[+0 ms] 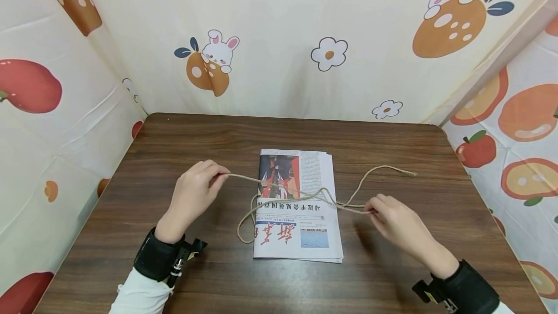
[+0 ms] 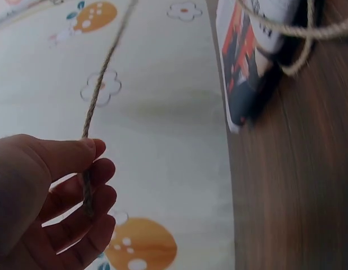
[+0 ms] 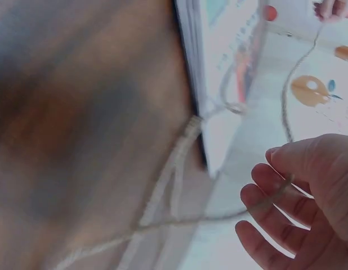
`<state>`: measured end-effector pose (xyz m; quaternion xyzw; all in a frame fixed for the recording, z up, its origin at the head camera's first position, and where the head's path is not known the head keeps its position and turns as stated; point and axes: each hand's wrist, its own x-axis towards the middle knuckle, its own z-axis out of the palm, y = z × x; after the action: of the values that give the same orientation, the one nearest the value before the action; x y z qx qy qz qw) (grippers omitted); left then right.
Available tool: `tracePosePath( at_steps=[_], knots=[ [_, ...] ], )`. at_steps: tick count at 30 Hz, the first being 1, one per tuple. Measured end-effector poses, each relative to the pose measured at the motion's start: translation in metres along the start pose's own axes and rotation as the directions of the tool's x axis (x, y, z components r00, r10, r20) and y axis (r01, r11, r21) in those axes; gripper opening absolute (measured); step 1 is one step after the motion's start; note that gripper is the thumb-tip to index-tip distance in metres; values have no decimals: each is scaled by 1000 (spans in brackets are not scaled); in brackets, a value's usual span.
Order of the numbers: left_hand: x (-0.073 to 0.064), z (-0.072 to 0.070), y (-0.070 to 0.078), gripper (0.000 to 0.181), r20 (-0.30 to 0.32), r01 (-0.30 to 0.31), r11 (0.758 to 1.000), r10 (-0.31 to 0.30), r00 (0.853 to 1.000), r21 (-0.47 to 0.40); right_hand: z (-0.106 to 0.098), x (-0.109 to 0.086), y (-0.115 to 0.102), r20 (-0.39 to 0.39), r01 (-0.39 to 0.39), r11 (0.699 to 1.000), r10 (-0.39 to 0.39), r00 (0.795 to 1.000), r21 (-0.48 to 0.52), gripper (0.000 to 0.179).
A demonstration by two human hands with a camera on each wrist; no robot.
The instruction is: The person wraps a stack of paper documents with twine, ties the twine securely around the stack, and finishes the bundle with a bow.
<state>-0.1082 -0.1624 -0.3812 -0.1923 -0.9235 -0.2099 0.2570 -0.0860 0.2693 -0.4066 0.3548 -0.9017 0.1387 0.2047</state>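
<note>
The person's left hand point(image 1: 193, 190), left of centre in the head view, pinches a thin, pale beige, twisted-fibre cord point(image 1: 343, 205) between thumb and fingers; the left wrist view shows a short tail hanging past the pinch along the other loosely bent fingers. The right hand point(image 1: 398, 222), right of centre, pinches the cord between thumb and forefinger.

Between the 2 hands the cord runs over a folded, printed paper newspaper point(image 1: 314, 222) lying flat at the middle of the frame, its print upside down there. Strands cross near the newspaper's right edge, a loop bulges past its left edge, and 1 free end lies on the dark brown wood-grain table point(image 1: 205, 139), above the right hand. Whether any strand passes beneath the newspaper cannot be told.

The cord looks light, limp and slightly rough, so it should grip well in bare fingers but kink or tangle where strands cross; a pinch close to an end seems the surest hold. The newspaper looks light and soft, its layers likely to slide or crease if a strand is drawn tight; a flat palm over its middle, or a grasp on the folded edge, should steady it.
</note>
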Motion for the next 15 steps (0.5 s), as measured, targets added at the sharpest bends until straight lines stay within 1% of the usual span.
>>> tracePosePath(
  at_steps=[2,3,5,8,11,15],
  knots=[
    [-2,-2,-5,7,-18,28,999,-27,999,17,-8,7,2,-9,-2,1000,1,1000,-6,7],
    [-3,-3,-7,8,-27,40,999,-39,999,25,-12,11,3,-9,-3,1000,2,1000,-6,6],
    [-6,-5,-11,8,-35,59,998,-58,998,37,-19,19,4,-9,-9,1000,9,1000,-7,6],
    [-10,-7,-16,8,-28,75,996,-74,997,44,-27,34,2,5,-36,999,36,999,-4,9],
    [-14,-8,-19,7,-11,92,994,-91,996,52,-30,52,2,33,-49,999,48,998,4,16],
    [-19,-8,-22,7,12,115,991,-116,993,66,-26,75,4,84,-53,998,51,995,27,15]
  ],
)
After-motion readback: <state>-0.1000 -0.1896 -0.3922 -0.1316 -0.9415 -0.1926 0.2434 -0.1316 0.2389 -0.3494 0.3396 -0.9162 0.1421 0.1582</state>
